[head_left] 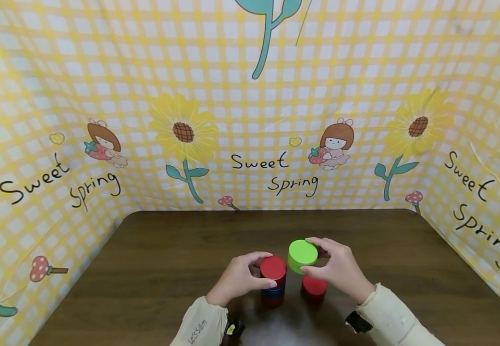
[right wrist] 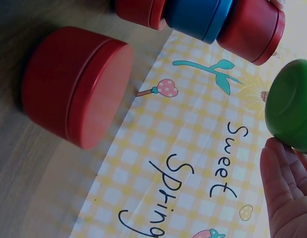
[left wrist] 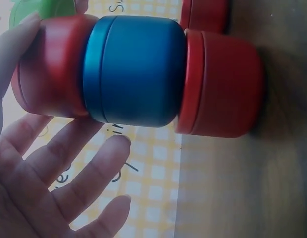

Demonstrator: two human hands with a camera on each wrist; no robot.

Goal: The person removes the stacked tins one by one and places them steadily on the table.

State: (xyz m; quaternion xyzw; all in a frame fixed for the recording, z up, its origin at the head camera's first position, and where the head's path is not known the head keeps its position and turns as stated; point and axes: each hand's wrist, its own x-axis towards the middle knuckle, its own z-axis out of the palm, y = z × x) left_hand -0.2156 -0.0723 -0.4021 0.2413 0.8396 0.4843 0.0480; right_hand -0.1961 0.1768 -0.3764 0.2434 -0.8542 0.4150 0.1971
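Note:
Three round lidded tins stand in a stack on the table: a red tin [left wrist: 223, 84] at the bottom, a blue tin [left wrist: 138, 72] in the middle and another red tin [head_left: 273, 268] on top. My left hand [head_left: 238, 278] holds the top red tin between thumb and fingers. In my right hand [head_left: 342, 264] a green tin [head_left: 302, 254] is pinched by its sides, up in the air just right of the stack's top. Below it a separate red tin [right wrist: 74, 87] stands on the table, apart from the stack and untouched.
The dark wooden table [head_left: 167, 250] reaches back to a yellow checked cloth [head_left: 250, 120], which hangs behind and along both sides. Black straps sit at both wrists, beside the light sleeves [head_left: 204, 319].

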